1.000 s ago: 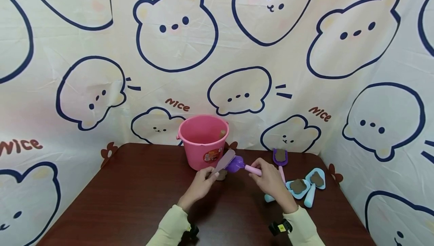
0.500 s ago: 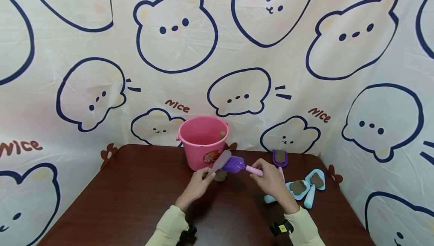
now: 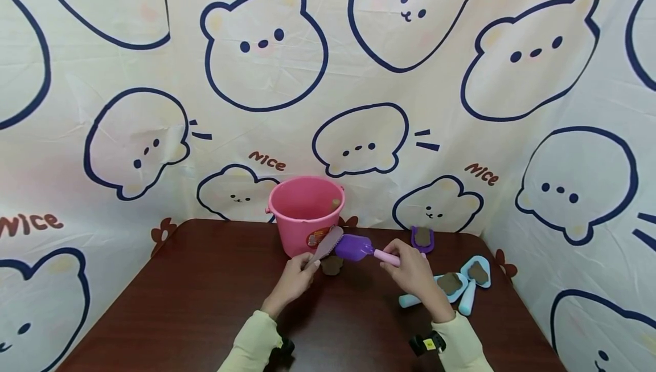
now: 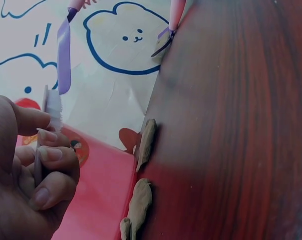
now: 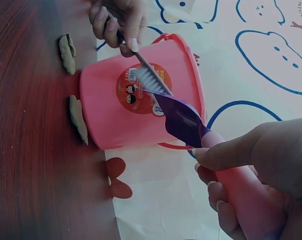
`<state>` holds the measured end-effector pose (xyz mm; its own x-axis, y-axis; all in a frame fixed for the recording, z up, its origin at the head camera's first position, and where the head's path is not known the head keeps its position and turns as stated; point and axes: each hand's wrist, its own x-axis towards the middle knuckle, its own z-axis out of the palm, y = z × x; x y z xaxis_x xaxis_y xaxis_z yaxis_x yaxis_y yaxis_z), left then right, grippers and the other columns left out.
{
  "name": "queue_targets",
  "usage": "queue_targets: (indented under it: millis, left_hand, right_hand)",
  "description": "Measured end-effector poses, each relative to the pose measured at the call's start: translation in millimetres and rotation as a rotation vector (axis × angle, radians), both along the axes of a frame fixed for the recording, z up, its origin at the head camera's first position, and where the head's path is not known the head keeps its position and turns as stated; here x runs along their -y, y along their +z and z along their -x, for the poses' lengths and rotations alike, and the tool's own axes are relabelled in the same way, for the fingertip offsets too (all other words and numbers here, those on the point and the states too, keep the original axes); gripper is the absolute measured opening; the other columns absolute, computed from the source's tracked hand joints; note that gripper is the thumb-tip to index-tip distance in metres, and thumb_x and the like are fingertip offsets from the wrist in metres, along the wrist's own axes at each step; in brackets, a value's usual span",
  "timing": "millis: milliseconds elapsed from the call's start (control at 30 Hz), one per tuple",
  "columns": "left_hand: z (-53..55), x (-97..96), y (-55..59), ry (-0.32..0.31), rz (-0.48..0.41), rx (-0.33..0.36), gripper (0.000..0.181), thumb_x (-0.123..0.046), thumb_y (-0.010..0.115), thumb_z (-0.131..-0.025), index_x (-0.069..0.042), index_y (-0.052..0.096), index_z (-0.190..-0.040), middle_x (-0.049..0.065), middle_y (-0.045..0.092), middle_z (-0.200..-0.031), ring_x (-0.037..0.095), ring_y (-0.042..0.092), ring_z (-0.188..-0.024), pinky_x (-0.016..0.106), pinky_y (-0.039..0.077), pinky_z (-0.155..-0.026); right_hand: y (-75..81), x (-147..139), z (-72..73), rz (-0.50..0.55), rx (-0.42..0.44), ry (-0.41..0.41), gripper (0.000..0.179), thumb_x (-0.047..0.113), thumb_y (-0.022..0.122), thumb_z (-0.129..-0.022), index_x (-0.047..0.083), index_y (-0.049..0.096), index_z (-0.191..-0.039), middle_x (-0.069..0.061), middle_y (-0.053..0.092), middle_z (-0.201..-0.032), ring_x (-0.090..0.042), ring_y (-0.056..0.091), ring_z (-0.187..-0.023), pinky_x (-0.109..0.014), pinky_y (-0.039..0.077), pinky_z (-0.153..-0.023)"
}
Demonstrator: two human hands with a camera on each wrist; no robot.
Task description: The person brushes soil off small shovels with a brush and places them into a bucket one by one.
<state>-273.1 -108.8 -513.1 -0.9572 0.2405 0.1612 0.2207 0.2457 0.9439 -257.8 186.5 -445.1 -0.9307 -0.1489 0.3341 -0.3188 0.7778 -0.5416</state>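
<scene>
Just below centre of the head view, the left hand (image 3: 293, 278) pinches the handle of a greyish brush (image 3: 328, 242), its head leaning to the upper right. Right of it, the right hand (image 3: 410, 268), fingers curled round the pink handle, holds a purple shovel (image 3: 353, 247), blade pointing left. Bristles sit at the blade's end; contact cannot be told. Behind the brush, a pink bucket (image 3: 294, 235) stands upright on the dark brown table (image 3: 205, 292), a brown lump visible inside at right. Near the bucket's base, the right wrist view shows 2 clay pieces (image 5: 78, 120) on the tabletop. Lower right of the head view: 2 light-blue scoops (image 3: 467, 299) bearing brown clay; above them, a 2nd purple shovel (image 3: 429, 244), also bearing clay.
</scene>
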Motion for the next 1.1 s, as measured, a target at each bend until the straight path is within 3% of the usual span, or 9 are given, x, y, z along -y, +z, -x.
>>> queue_targets:
  millis: [333, 567, 667, 700, 933, 1100]
  left_hand:
    - [0.7, 2.2, -2.1, 0.005, -0.016, 0.026, 0.022, -0.016, 0.051, -0.107, 0.006, 0.054, -0.104, 0.0, 0.042, -0.062, 0.012, 0.038, -0.051, 0.024, 0.035, -0.049]
    - [-2.9, 1.5, 3.7, 0.001, 0.008, 0.024, 0.017, -0.015, 0.052, -0.106, -0.002, 0.056, -0.098, -0.001, 0.043, -0.062, 0.012, 0.038, -0.051, 0.025, 0.035, -0.049]
    - [-1.4, 0.8, 4.3, -0.002, 0.037, -0.001, 0.02, -0.015, 0.052, -0.106, 0.002, 0.057, -0.099, -0.001, 0.043, -0.062, 0.012, 0.038, -0.052, 0.025, 0.035, -0.049]
    - [1.8, 0.8, -0.5, 0.004, 0.046, -0.006, 0.021, -0.017, 0.053, -0.106, 0.003, 0.057, -0.1, -0.001, 0.043, -0.062, 0.012, 0.038, -0.051, 0.024, 0.034, -0.048]
    - [1.9, -0.6, -2.2, 0.009, 0.067, -0.012, 0.025, -0.017, 0.054, -0.106, 0.007, 0.057, -0.099, -0.001, 0.044, -0.061, 0.01, 0.038, -0.052, 0.024, 0.034, -0.049]
    - [1.0, -1.1, -3.1, 0.008, 0.073, -0.02, 0.025, -0.016, 0.053, -0.106, 0.007, 0.057, -0.1, -0.001, 0.044, -0.063, 0.01, 0.039, -0.052, 0.024, 0.035, -0.049]
  right_hand:
    - [8.0, -4.3, -0.1, 0.073, 0.021, 0.028, 0.023, 0.011, 0.082, -0.085, 0.01, 0.065, -0.101, -0.004, 0.07, -0.093, -0.017, 0.058, -0.077, -0.035, 0.047, -0.071]
    - [11.9, -1.6, 2.1, 0.154, -0.04, 0.058, 0.026, 0.013, 0.083, -0.085, 0.01, 0.065, -0.104, -0.005, 0.071, -0.095, -0.019, 0.059, -0.079, -0.036, 0.048, -0.074]
    - [16.2, 1.1, 4.0, 0.192, -0.071, 0.084, 0.026, 0.012, 0.083, -0.085, 0.009, 0.067, -0.104, -0.006, 0.072, -0.096, -0.019, 0.06, -0.079, -0.036, 0.051, -0.075]
    - [17.9, 2.3, 5.0, 0.201, -0.079, 0.094, 0.025, 0.012, 0.083, -0.085, 0.009, 0.067, -0.105, -0.006, 0.072, -0.097, -0.019, 0.061, -0.08, -0.036, 0.052, -0.076]
    - [33.9, 16.6, 21.8, 0.231, -0.141, 0.143, 0.022, 0.015, 0.082, -0.087, 0.009, 0.073, -0.106, -0.005, 0.073, -0.098, -0.02, 0.062, -0.08, -0.033, 0.055, -0.074]
    - [53.6, 30.8, 37.0, 0.255, -0.147, 0.166, 0.021, 0.017, 0.081, -0.088, 0.008, 0.074, -0.105, -0.007, 0.072, -0.095, -0.021, 0.062, -0.076, -0.032, 0.055, -0.067]
